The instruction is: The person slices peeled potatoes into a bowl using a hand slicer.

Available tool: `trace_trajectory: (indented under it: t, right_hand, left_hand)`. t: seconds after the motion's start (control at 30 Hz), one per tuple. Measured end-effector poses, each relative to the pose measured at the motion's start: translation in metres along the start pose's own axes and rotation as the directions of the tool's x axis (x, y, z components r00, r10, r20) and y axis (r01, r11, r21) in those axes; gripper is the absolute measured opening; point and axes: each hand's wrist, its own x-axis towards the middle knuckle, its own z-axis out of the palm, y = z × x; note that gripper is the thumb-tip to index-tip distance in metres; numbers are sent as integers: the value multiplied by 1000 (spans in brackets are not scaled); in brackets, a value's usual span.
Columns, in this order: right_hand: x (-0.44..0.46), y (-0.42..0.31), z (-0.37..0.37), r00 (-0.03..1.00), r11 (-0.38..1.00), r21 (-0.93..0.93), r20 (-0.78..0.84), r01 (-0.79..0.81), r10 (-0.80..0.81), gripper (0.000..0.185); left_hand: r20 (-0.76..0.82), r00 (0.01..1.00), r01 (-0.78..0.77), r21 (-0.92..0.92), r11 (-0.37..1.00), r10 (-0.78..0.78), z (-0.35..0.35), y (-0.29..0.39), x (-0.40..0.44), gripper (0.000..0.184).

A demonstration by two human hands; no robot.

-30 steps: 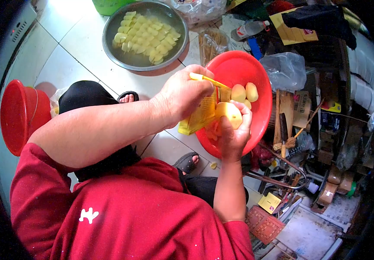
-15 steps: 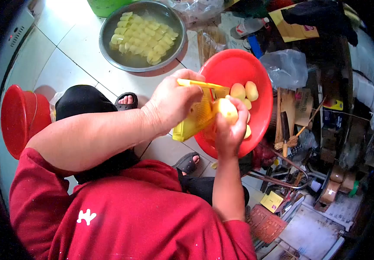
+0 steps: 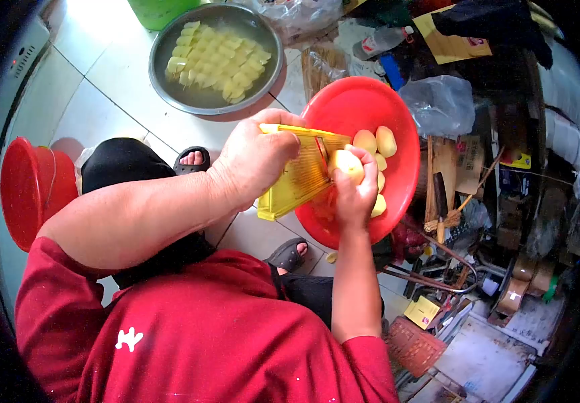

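In the head view, I saw the L hand w/ its fingers closed on the upper side of a yellow slicer, which was held tilted, partly over a red basin. The R hand gripped a peeled potato betw. thumb and fingers, at the R end of the slicer; if potato and blade were touching, I could not tell. More peeled potatoes lay in the basin, near the R hand. A metal bowl w/ pale slices stood on the tiled floor.
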Motion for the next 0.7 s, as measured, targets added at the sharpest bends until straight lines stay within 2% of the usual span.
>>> trace_trajectory:
  t: [0.03, 0.07, 0.13, 0.2, 0.27, 0.33, 0.37, 0.4, 0.5, 0.53, 0.6, 0.67, 0.7]
  right_hand:
    - [-10, -9, 8, 987, 984, -85, 33, 157, -155, 43]
    - [-22, -24, 17, 972, 976, 67, 100, 206, -212, 45]
    - [-22, -18, 18, 971, 973, 9, 58, 231, -231, 44]
    - [2, 16, -7, 1000, 1000, 13, 4, -17, 17, 42]
    - [10, 20, -12, 998, 999, 28, -35, -43, 44, 41]
    - [-4, -7, 3, 999, 998, 69, 37, -16, 13, 44]
    - [-15, -21, 12, 988, 990, 60, 86, 124, -129, 46]
    - [-24, -29, 24, 971, 968, 160, 109, 192, -211, 48]
    - [-4, 5, 5, 998, 996, 71, 26, 56, -58, 48]
    - [8, 22, -8, 997, 994, 73, -13, -76, 77, 48]
    - [11, 24, -15, 995, 991, 88, 24, -101, 99, 46]
    - [-11, -15, 10, 994, 998, 15, 82, 69, -70, 45]
    - [-21, -19, 18, 963, 975, 70, 160, 209, -218, 46]
  left_hand:
    - [3, 1000, -1, -21, 1000, 1, -1, -3, 0, 36]
    - [1, 1000, 2, -21, 1000, -2, -2, -4, 0, 36]
    - [7, 1000, -25, 42, 999, 25, -2, -5, -2, 37]
    - [10, 1000, -25, 42, 999, 24, 0, -3, -3, 38]
    - [11, 1000, -27, 37, 999, 27, 0, -1, -3, 38]
    - [-13, 1000, 6, -3, 1000, -6, -2, -4, -1, 34]
    - [-18, 1000, 11, -7, 1000, -11, -2, -4, -1, 34]
    - [-13, 1000, 0, -19, 1000, 0, -2, -4, -3, 34]
    - [3, 1000, -2, -23, 1000, 2, -1, -4, -3, 34]
    - [4, 1000, 6, -23, 1000, -6, 0, -3, -2, 34]
    - [5, 1000, -1, -15, 1000, 1, -1, -2, -2, 34]
    - [-6, 1000, 6, -14, 1000, -6, -2, -3, -3, 34]
    - [-4, 1000, 12, -33, 999, -12, -1, -3, -3, 34]
